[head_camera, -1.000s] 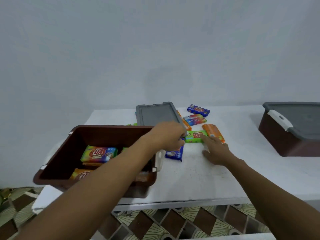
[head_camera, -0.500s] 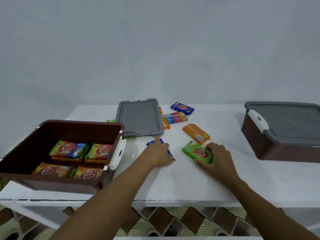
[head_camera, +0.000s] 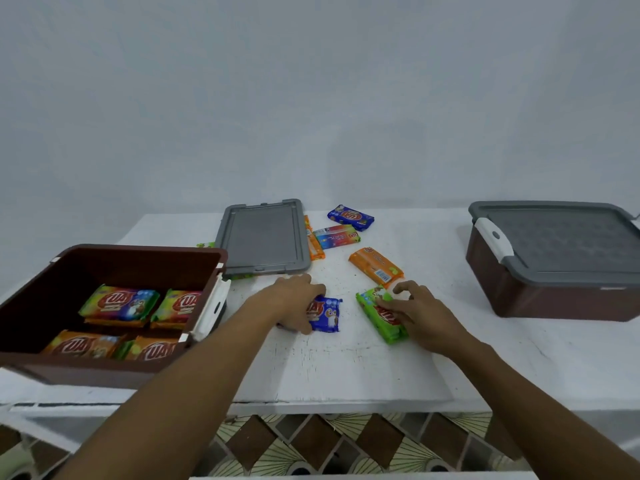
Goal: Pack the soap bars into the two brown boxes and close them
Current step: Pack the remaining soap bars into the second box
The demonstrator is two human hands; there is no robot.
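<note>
The left hand (head_camera: 294, 301) grips a blue bar (head_camera: 327, 313) on the counter (head_camera: 346, 368), just right of the open box (head_camera: 138, 251). The right hand (head_camera: 420, 311) holds a green bar (head_camera: 379, 318) farther right of that box. The closed box (head_camera: 554, 296) stands well to its right.

text: "UA" | on: soap bar wrappers (head_camera: 119, 303) | in: open brown box (head_camera: 138, 258)

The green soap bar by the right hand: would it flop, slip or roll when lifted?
Probably stiff: the green soap bar shows a straight, boxy shape under the right hand. Its shiny-looking wrapper may be slippery. Lying flat on the table, it would likely slide, not roll.
</note>
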